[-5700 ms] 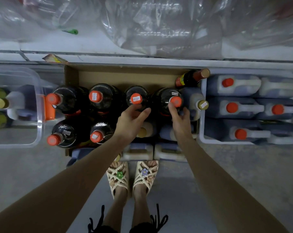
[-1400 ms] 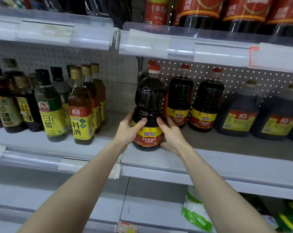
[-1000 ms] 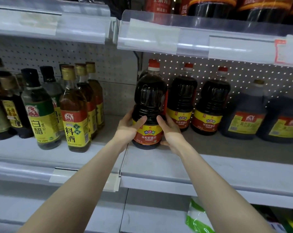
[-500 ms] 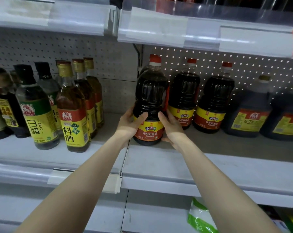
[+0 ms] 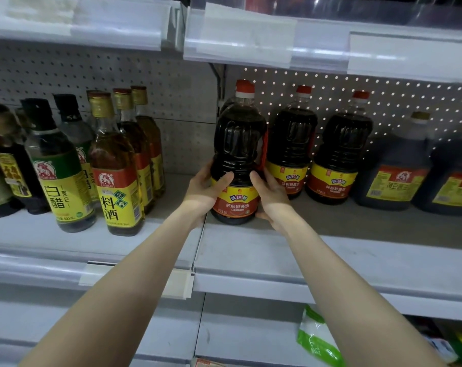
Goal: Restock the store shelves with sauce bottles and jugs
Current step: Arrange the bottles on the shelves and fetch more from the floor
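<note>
Gripping the soy sauce bottle (image 5: 237, 165) low on both sides, the left hand (image 5: 206, 190) and right hand (image 5: 271, 194) steady it on the shelf (image 5: 330, 250); square it against the matching bottle (image 5: 290, 152) alongside, label forward.

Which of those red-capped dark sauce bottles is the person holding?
The leftmost one, nearest the shelf's front edge. Both hands, left and right, wrap its label; the two matching bottles stand untouched to its right.

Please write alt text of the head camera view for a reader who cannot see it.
Left hand and right hand hold a dark sauce bottle upright on a grey store shelf. Two matching bottles stand to its right, yellow-labelled bottles to its left.
</note>
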A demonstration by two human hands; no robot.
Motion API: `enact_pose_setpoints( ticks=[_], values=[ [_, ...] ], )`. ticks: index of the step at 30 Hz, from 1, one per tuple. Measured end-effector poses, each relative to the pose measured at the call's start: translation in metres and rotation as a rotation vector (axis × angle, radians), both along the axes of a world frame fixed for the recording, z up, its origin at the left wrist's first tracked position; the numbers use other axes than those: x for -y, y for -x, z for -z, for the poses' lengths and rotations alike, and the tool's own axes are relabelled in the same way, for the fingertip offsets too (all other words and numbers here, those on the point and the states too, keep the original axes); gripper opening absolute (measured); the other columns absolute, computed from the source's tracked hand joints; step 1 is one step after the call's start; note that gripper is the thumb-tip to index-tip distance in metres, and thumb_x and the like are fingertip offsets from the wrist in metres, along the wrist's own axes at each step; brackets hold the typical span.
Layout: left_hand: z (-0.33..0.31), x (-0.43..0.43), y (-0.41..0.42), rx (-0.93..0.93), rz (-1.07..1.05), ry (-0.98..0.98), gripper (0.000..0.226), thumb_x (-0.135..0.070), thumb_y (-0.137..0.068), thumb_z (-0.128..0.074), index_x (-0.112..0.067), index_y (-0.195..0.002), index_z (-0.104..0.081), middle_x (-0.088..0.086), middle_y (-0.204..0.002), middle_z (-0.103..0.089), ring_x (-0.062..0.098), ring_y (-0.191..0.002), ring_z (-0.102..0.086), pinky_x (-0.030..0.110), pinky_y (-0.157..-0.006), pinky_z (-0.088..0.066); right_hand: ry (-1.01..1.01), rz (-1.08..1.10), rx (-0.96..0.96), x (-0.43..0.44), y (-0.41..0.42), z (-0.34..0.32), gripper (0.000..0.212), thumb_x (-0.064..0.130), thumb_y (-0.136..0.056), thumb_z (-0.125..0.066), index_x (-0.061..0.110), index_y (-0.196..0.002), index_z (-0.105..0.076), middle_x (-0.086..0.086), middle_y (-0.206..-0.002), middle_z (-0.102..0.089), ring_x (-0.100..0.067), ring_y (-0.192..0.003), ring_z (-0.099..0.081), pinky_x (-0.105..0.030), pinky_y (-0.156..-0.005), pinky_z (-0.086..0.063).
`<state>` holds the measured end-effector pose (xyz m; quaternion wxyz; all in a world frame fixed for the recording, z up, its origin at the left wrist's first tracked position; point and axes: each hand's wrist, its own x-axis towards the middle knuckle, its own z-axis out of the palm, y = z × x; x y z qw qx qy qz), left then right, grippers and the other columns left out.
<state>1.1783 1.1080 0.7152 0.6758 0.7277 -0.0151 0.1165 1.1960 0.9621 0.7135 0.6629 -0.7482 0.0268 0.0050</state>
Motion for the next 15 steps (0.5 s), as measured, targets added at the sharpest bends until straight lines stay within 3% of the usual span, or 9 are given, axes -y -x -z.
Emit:
enact_pose_setpoints(
  ticks=[12,15],
  values=[
    [0.0003,0.0004,-0.0004,-0.042,0.015,-0.005,0.062,-0.037,-0.089,-0.064,-0.031,-0.144,-0.037,-0.001,-0.139,-0.052,0.012,-0.111,-0.054,0.021,-0.078,-0.047,0.0,0.002,0.012,-0.0009,0.0032,-0.0012,0.059,0.048,-0.095,-0.049,0.04,-0.148,-0.026,0.0,-0.151,-0.038,-0.03,-0.136,-0.039,-0.054,-0.098,-0.044],
    [-0.0055,0.0009,0.0044,-0.065,0.003,-0.022,0.063,-0.037,-0.088,-0.065,-0.031,-0.144,-0.037,0.0,-0.14,-0.053,0.018,-0.118,-0.055,0.034,-0.091,-0.051,-0.024,0.006,-0.007,-0.0009,0.0071,-0.0046,0.06,0.046,-0.094,-0.053,0.039,-0.148,-0.028,0.0,-0.151,-0.038,-0.03,-0.136,-0.039,-0.057,-0.101,-0.043]
  ],
)
